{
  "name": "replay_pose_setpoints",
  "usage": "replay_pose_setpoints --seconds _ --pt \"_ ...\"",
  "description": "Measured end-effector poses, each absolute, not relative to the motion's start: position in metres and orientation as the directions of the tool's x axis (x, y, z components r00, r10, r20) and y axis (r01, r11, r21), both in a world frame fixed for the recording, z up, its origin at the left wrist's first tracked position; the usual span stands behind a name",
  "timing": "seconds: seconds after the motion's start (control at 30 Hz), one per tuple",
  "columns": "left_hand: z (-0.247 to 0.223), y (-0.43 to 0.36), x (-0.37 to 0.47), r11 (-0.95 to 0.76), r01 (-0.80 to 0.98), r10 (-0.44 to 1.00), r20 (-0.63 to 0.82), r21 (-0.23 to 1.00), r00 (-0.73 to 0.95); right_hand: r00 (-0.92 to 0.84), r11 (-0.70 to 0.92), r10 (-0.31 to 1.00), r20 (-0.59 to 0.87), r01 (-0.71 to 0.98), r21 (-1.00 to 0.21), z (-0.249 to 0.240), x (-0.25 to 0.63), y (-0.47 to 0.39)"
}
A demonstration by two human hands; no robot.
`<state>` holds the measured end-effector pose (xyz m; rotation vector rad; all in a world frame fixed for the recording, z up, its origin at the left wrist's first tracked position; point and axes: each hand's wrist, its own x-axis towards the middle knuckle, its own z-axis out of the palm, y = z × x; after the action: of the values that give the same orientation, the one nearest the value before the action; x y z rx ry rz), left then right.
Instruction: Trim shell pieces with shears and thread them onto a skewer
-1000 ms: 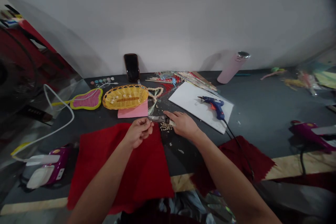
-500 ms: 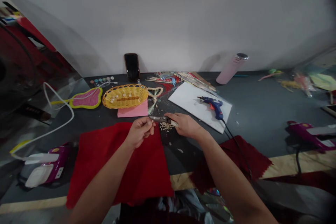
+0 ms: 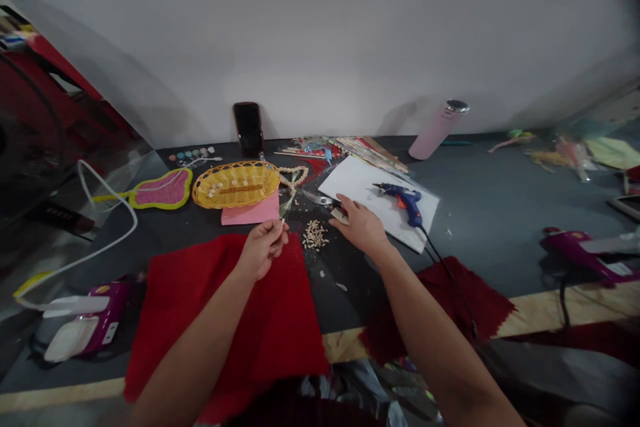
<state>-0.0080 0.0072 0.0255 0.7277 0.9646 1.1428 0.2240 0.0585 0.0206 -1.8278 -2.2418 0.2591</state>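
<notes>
My left hand (image 3: pixel 261 248) hovers over the far edge of a red cloth (image 3: pixel 235 310), its fingers pinched on a small pale piece that I cannot make out clearly. My right hand (image 3: pixel 361 227) rests on the dark table, gripping the handle end of metal scissors (image 3: pixel 320 199) whose blades point left, next to the white board (image 3: pixel 350 183). A little pile of pale cut bits (image 3: pixel 314 235) lies between the hands.
A yellow woven basket (image 3: pixel 235 183) stands on pink paper (image 3: pixel 250 215). A blue glue gun (image 3: pixel 404 200) lies on the white board. Beyond are a phone (image 3: pixel 249 128), a pink bottle (image 3: pixel 436 130), sticks (image 3: pixel 360 149), a second red cloth (image 3: pixel 463 293) and purple tools (image 3: pixel 85 327).
My right hand has carried the scissors away from my left hand, to the right and farther back, beside the white board. My left hand has stayed over the red cloth.
</notes>
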Motion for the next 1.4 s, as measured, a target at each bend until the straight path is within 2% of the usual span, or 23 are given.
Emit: replay_pose_setpoints --seconds 0.17,0.47,0.7,0.87,0.93,1.03,1.13,1.2,1.3,1.4 --pt "0.021 0.010 -0.010 0.295 -0.457 0.955 -0.273 0.839 0.116 -0.161 0.181 0.983 0.091 0.933 -0.310 0.017 0.224 0.059" --pt "0.021 0.009 -0.009 0.301 -0.444 0.954 -0.270 0.844 0.134 -0.156 0.169 0.985 0.067 0.935 -0.312 0.018 0.222 0.059" --pt "0.019 0.010 -0.009 0.296 -0.437 0.955 -0.262 0.849 0.138 -0.079 0.113 0.981 0.179 0.975 -0.190 0.016 0.234 0.062" --pt "0.016 0.012 -0.011 0.294 -0.484 0.956 -0.258 0.824 0.142 -0.030 0.056 0.984 0.177 0.988 -0.141 0.024 0.239 0.059" --pt "0.014 0.015 -0.012 0.293 -0.529 0.956 -0.260 0.797 0.137 -0.051 0.087 0.970 0.236 0.986 -0.142 0.033 0.234 0.054" --pt "0.009 0.019 -0.015 0.297 -0.593 0.953 -0.268 0.749 0.139 -0.219 0.284 0.927 0.305 0.940 -0.188 0.050 0.216 0.050" --pt "0.005 0.022 -0.018 0.304 -0.633 0.951 -0.268 0.712 0.155 -0.472 0.511 0.856 0.212 0.835 -0.205 0.061 0.185 0.058" --pt "0.003 0.023 -0.019 0.301 -0.650 0.952 -0.261 0.698 0.160 -0.568 0.581 0.814 0.124 0.789 -0.201 0.059 0.163 0.071" --pt "0.000 0.025 -0.019 0.293 -0.669 0.954 -0.256 0.684 0.156 -0.510 0.502 0.860 0.011 0.841 -0.202 0.048 0.132 0.096" --pt "-0.002 0.025 -0.019 0.291 -0.683 0.954 -0.256 0.670 0.155 -0.460 0.447 0.888 -0.022 0.874 -0.191 0.035 0.111 0.118"
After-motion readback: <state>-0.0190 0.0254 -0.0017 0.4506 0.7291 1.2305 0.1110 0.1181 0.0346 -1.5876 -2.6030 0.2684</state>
